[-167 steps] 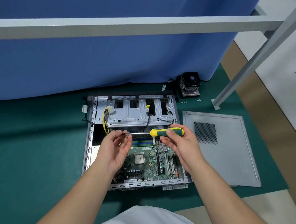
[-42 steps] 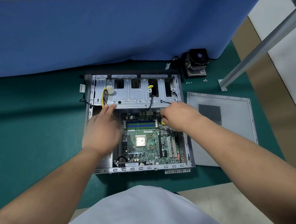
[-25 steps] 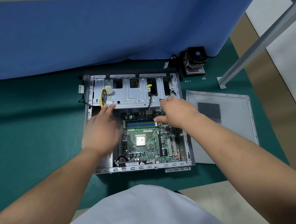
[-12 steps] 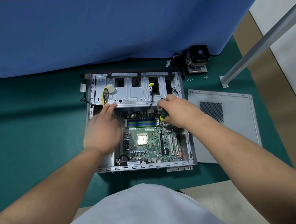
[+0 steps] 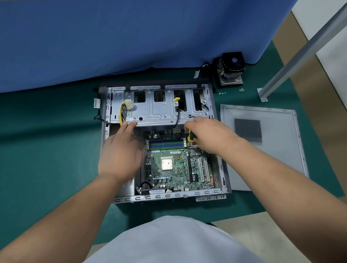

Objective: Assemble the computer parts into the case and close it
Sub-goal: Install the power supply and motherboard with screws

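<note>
An open grey computer case (image 5: 215, 191) lies on a green mat, with a green motherboard (image 5: 176, 167) seated inside and a metal drive cage (image 5: 155, 111) across its far end. My right hand (image 5: 206, 134) grips a yellow-and-green screwdriver (image 5: 191, 136), held upright over the board's far right corner beside the RAM slots; its tip is hidden. My left hand (image 5: 120, 153) lies flat over the case's left side, fingers apart, fingertips touching the near edge of the drive cage. It holds nothing.
The grey side panel (image 5: 276, 149) lies flat to the right of the case. A CPU cooler with fan (image 5: 231, 69) stands behind the case's right corner, small screws (image 5: 223, 92) beside it. A blue curtain hangs behind; a grey frame leg (image 5: 263, 95) stands at right.
The screwdriver went from horizontal between both hands to upright in my right hand over the board's far right corner. My left hand came down onto the case's left side and stayed there.
</note>
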### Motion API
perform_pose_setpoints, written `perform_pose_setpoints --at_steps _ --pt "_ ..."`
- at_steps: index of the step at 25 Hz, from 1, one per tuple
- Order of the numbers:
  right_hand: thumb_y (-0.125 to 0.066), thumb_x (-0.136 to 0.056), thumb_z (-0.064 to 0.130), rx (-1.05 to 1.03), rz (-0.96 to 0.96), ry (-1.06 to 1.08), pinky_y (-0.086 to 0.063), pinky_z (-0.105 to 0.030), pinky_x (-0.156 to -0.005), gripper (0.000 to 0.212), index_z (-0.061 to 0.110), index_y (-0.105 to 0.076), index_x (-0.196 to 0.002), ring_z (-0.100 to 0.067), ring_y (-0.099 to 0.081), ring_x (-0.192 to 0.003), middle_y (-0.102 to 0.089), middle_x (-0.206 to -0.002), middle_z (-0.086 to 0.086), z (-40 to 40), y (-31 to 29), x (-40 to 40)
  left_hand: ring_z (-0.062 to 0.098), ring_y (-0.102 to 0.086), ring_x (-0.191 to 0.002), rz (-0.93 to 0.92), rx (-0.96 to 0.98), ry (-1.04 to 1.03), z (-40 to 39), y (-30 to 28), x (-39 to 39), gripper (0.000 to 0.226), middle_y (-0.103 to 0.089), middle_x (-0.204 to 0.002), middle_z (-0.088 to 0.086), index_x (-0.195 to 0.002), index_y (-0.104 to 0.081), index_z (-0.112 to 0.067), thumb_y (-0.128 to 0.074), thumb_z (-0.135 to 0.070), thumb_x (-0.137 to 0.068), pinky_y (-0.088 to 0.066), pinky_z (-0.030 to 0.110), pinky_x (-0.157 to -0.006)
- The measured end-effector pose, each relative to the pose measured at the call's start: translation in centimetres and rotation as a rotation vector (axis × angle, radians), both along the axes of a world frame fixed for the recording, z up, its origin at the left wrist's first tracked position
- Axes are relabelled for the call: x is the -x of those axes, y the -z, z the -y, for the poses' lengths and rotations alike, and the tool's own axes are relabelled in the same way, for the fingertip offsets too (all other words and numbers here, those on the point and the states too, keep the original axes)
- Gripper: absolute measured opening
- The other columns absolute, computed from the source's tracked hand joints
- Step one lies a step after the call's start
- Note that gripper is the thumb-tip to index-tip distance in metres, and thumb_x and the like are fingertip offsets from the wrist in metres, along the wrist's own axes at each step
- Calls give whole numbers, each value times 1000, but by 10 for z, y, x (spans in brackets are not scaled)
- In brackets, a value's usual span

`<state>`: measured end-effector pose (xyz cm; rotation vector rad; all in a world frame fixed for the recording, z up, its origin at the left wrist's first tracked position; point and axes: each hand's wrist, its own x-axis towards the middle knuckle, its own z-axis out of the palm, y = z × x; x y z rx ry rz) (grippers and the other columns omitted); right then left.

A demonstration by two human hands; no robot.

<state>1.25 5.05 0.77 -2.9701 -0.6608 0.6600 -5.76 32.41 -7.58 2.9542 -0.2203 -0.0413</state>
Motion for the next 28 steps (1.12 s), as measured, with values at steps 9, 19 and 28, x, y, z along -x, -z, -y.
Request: perform_pose_setpoints --at_steps 9,19,28 --pt "-46 -100 58 20 124 288 -26 -26 -45 41 19 -51 -88 -24 -54 -69 -43 -66 4 -1 9 1 12 -9 -156 -5 1 0 2 -3 1 38 -18 -168 -8 -80 -68 -31 -35 -44 -92 -31 44 -117" --pt "-51 -97 59 -90 117 402 -32 -28 -47 48 15 -49 -78 -21 -56 -66 -50 -67 0 24 -2 0 11 -8 -156 -61 40 -21 1 -8 -2 25 -17 -168 -11 -95 -70 -37 -46 -44 -92 -27 46 -118" --pt "-71 -96 28 -1043 -380 1004 -57 -26 -58 19 11 -69 -104 -19 -72 -67 -77 -86 -15 79 -13 34 10 -62 -106 -625 1010 -300 118 -57 -1 28 -69 -126 -6 -123 -67 -27 -59 -40 -100 -50 37 -97"
